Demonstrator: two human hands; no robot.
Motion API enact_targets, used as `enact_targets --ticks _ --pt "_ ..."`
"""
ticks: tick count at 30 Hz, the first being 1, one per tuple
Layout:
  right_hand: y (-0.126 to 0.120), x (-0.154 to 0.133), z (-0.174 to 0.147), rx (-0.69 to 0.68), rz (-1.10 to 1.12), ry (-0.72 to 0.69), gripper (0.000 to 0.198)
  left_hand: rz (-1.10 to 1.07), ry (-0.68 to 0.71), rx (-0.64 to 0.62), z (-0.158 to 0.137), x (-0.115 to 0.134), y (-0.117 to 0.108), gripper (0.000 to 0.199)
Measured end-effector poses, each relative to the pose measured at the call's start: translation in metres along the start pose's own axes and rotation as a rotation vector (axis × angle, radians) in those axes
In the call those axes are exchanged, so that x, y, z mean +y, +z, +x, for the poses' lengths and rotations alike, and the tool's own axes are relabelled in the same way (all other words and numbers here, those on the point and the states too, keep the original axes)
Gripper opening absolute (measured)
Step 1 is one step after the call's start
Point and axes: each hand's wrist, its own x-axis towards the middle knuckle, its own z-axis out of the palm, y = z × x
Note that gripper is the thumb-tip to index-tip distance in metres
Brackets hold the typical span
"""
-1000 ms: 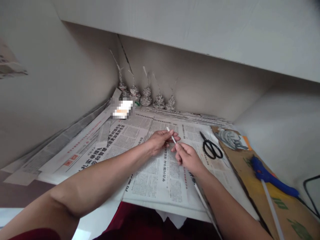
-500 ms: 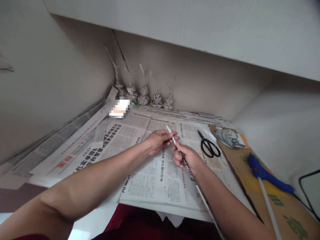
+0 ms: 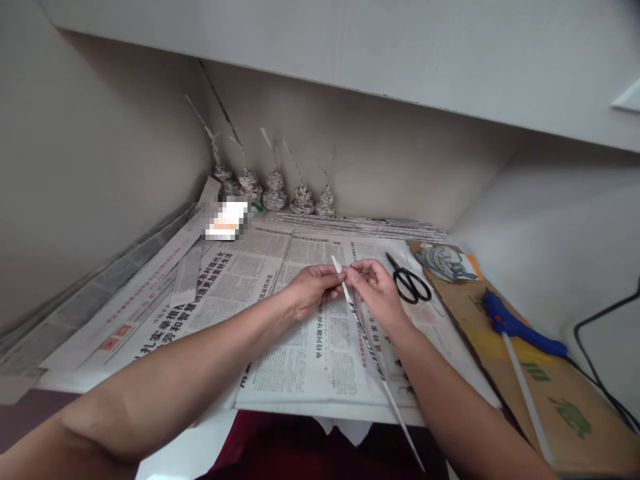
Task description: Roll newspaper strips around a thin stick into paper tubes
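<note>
A long thin rolled newspaper stick slants from the middle of the table down past its front edge, pale at both ends and printed between. Near its upper tip, my left hand pinches it between thumb and fingers. Right beside that, my right hand grips the same spot with thumb and forefinger, its other fingers curled. The stick's tip points up and away, just above both hands. Beneath them lie spread newspaper sheets. Black-handled scissors rest close to my right hand.
Several gourd-shaped woven paper pieces stand along the back wall, with a bundle of paper sticks beside them. A blue glue gun lies on cardboard at right, its cord trailing. A blurred phone-like object sits back left.
My right hand has slid up the stick to its tip, meeting my left hand. The stick's lower part now hangs away from my right palm. The view has shifted slightly right.
</note>
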Motion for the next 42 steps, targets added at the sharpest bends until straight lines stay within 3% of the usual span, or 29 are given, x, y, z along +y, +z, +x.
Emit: enact_targets --ticks 6,13,19,25,32,35,38,42 --pt "0.001 0.001 -0.002 -0.007 -0.08 -0.087 0.021 0.026 -0.071 -0.04 -0.009 -0.01 0.01 0.011" --pt "-0.001 0.002 -0.002 -0.01 0.048 0.021 0.023 -0.028 -0.09 -0.066 -0.011 -0.01 0.012 0.012" --pt "-0.001 0.001 -0.002 0.034 0.019 0.057 0.027 -0.04 -0.082 -0.046 -0.009 -0.014 0.009 0.016" --pt "0.002 0.001 -0.002 -0.037 0.285 0.228 0.031 -0.021 -0.079 -0.008 -0.008 -0.014 0.009 0.011" --pt "0.001 0.005 0.001 -0.023 0.302 0.206 0.03 -0.02 -0.064 0.014 -0.007 -0.014 0.008 0.007" --pt "-0.005 0.005 0.0 -0.027 0.208 0.172 0.03 -0.032 -0.057 0.018 -0.006 -0.013 0.008 0.007" --pt "-0.026 -0.005 -0.011 0.019 -0.02 0.093 0.031 -0.048 -0.067 0.046 -0.007 -0.01 0.01 0.005" --pt "-0.096 -0.024 -0.037 0.123 -0.514 -0.03 0.028 -0.055 -0.078 0.062 -0.009 -0.006 0.012 0.007"
